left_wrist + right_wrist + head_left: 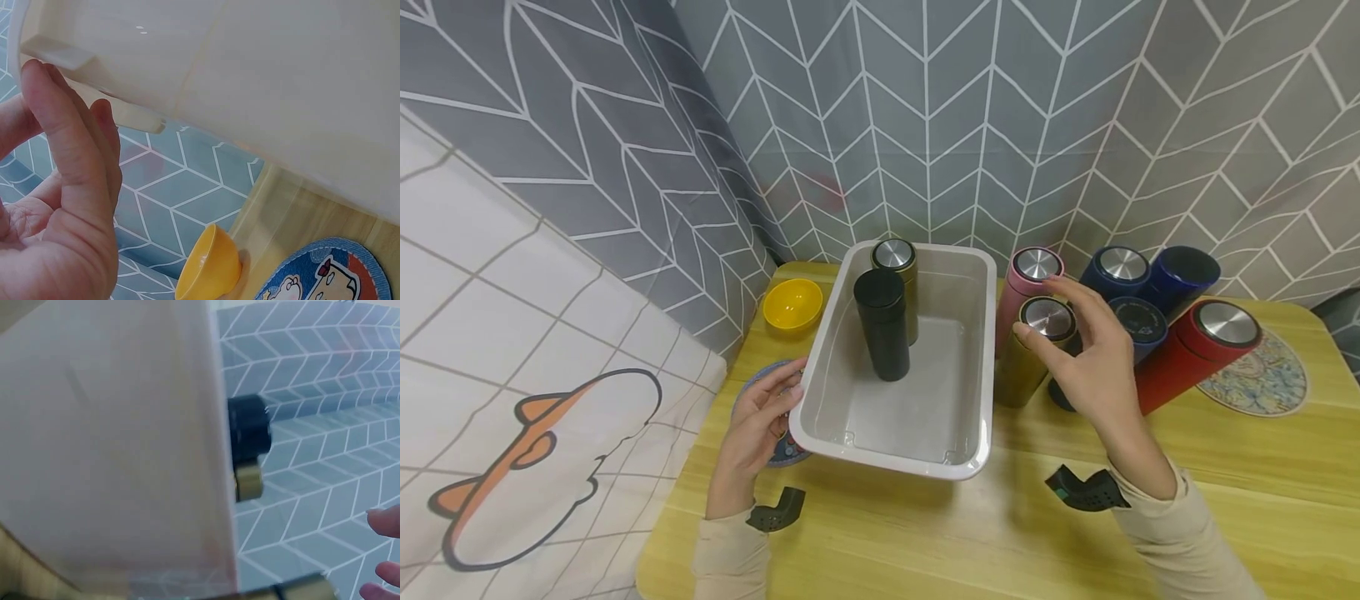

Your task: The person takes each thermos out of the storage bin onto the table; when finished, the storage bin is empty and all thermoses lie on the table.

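A white plastic tub (pixel 917 468) stands before me, with a black bottle (pixel 886 333) and a gold bottle with a steel lid (pixel 893 253) upright inside. At its left side, the fingertips of my left hand (pixel 760 412) touch the wall just under the rim, fingers fairly straight. My right hand (pixel 1093 342) hovers right over another gold bottle (pixel 1022 375) beside the tub, thumb and fingers spread around its lid (pixel 1048 317). In the right wrist view, the fingers (pixel 384 522) show apart with nothing between them, above the lid's end.
Right of the tub stand a pink bottle (pixel 1011 304), several blue ones such as the steel-lidded blue bottle (pixel 1112 271), and a red bottle (pixel 1187 354). A round patterned mat (pixel 1262 379) lies behind the red one. Left are a yellow bowl (pixel 793 306) and a blue mat (pixel 284 265).
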{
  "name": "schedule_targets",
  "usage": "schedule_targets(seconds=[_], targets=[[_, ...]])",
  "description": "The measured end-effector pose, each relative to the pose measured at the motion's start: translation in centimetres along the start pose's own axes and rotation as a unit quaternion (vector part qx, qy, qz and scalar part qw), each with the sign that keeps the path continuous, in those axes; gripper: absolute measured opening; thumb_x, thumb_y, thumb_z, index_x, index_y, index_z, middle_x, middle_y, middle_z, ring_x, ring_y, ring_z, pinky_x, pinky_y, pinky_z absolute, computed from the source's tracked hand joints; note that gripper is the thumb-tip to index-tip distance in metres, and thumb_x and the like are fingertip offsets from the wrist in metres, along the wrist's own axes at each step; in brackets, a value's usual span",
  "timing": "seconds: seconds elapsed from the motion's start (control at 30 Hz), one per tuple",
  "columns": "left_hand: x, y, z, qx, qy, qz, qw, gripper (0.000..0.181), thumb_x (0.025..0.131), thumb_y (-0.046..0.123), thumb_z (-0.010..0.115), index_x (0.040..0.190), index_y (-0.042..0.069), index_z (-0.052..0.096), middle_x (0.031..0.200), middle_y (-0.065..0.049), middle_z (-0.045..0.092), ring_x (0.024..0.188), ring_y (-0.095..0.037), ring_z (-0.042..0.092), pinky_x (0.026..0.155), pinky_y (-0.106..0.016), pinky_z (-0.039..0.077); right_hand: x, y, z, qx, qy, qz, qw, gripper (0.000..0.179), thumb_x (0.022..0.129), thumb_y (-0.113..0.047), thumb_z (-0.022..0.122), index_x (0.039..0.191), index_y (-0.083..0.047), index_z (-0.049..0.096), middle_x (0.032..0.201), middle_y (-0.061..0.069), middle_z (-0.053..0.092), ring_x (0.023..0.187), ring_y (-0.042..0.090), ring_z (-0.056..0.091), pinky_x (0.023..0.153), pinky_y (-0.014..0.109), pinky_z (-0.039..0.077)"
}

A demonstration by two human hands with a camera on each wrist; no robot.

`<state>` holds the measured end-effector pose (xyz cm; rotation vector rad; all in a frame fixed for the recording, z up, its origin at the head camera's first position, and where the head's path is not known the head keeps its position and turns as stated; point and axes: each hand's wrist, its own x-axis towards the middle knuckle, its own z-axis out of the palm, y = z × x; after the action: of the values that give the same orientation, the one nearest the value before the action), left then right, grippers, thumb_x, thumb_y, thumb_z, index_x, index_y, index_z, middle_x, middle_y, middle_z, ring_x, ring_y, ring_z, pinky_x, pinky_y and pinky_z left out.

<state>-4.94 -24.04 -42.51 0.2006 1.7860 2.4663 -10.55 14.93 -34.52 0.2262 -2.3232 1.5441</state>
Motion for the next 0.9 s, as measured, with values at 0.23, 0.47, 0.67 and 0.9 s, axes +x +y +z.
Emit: schedule_targets(seconds=[0.23,0.47,0.67,0.9], targets=[[0.0,-0.1,0.0,0.001,-0.002,0.004,1.0,0.04,0.102,-0.005,0.047,0.138,0.008,0.058,0.107,0.002,0.066,0.086,-0.007,0.071,0.068,-0.017,0.06,1.0,-1.9,0.8,0.026,-0.047,-0.026,0.9982,0.057,0.083,-0.003,0.08,0.136,-0.009,0.061,0.135,0.007,0.062,0.128,-0.001,0.054,0.118,0.022,0.038],[0.0,-0.1,0.0,0.005,0.002,0.004,1.0,0.04,0.101,-0.004,0.048,0.138,0.007,0.058,0.108,0.002,0.066,0.087,-0.007,0.071,0.068,-0.017,0.06,1.8,-3.1,2.1,-0.065,-0.173,-0.049,0.9815,0.061,0.087,-0.021,0.079,0.143,-0.015,0.056,0.12,0.01,0.067,0.114,0.026,0.06,0.103,0.049,0.051],[0.1,-0.1,0.0,0.006,0.005,-0.001,1.0,0.04,0.101,-0.004,0.049,0.14,0.004,0.057,0.109,0.002,0.067,0.088,-0.007,0.071,0.069,-0.018,0.061,2.8,-2.9,4.2,-0.032,-0.242,-0.046,0.9686,0.065,0.086,-0.02,0.08,0.144,-0.008,0.053,0.146,0.012,0.056,0.128,0.031,0.057,0.112,0.047,0.047],[0.1,0.0,0.0,0.005,0.005,0.001,1.0,0.04,0.101,-0.004,0.049,0.14,0.005,0.057,0.109,0.002,0.067,0.087,-0.007,0.071,0.066,-0.018,0.06,3.9,-2.5,6.4,0.002,-0.262,-0.007,0.9651,0.066,0.086,-0.024,0.08,0.144,-0.008,0.053,0.148,0.011,0.056,0.142,0.029,0.049,0.122,0.044,0.037]])
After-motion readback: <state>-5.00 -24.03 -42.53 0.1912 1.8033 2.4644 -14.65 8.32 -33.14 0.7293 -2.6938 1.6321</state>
